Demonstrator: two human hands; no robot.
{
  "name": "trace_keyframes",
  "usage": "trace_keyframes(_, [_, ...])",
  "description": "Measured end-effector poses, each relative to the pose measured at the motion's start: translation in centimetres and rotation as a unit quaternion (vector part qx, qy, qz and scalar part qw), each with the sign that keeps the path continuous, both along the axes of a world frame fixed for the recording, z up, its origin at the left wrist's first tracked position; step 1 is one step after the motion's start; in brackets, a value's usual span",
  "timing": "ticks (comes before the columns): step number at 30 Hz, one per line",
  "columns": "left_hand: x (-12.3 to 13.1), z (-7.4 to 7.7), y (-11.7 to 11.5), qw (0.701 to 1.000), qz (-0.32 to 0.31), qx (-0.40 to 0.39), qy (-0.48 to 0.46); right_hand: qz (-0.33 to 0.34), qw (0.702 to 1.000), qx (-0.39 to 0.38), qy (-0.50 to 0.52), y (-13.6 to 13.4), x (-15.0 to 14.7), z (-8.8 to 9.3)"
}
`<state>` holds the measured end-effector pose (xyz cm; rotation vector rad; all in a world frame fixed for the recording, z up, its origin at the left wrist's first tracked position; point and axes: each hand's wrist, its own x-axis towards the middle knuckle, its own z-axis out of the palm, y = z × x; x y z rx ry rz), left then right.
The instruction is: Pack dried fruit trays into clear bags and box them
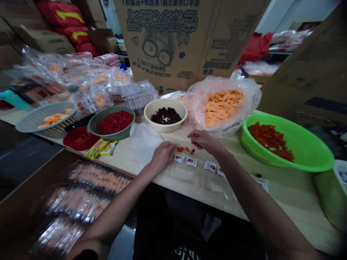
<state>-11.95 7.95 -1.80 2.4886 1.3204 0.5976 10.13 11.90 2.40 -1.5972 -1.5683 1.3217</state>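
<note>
On the wooden table in front of me lies a clear plastic tray (pixel 195 177), its outline faint. Along its far side sit orange dried fruit pieces (pixel 187 149) and a darker piece (pixel 192 152). Small white packets with red print (pixel 192 161) form a row nearer to me. My left hand (pixel 163 154) is at the tray's left end, fingers bent and pressed together; what they hold, if anything, is hidden. Above the tray's far side, my right hand (pixel 204 141) is closed with a small orange dried fruit piece (pixel 194 135) between the fingers.
Behind the tray stand a cream bowl of dark dried fruit (pixel 166 125) and a plastic bag of orange strips (pixel 193 108). A green basin (pixel 311 151) is at right; a grey-green bowl (pixel 93 126), red bowl (pixel 71 141) and colander (pixel 29 124) are left. An open carton (pixel 27 184) holds packed trays.
</note>
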Motion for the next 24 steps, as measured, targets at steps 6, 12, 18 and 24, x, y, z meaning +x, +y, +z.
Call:
trace_keyframes(6, [2.0, 0.7, 5.6, 0.992, -0.055, -0.109, 0.043, 0.063, 0.967, 0.056, -0.241, -0.4, -0.1, 0.3])
trace_keyframes(12, [1.8, 0.0, 6.3, 0.964, 0.049, -0.198, -0.170, 0.131, 0.884, 0.097, -0.439, -1.0, -0.7, 0.1])
trace_keyframes(18, [2.1, 0.5, 6.7, 0.900, 0.082, -0.338, -0.264, 0.158, 0.859, 0.076, -0.482, -1.9, -3.7, -1.3])
trace_keyframes(24, [2.5, 1.2, 6.4, 0.962, 0.044, -0.265, -0.058, 0.163, 0.850, 0.087, -0.494, -1.9, -3.9, -1.2])
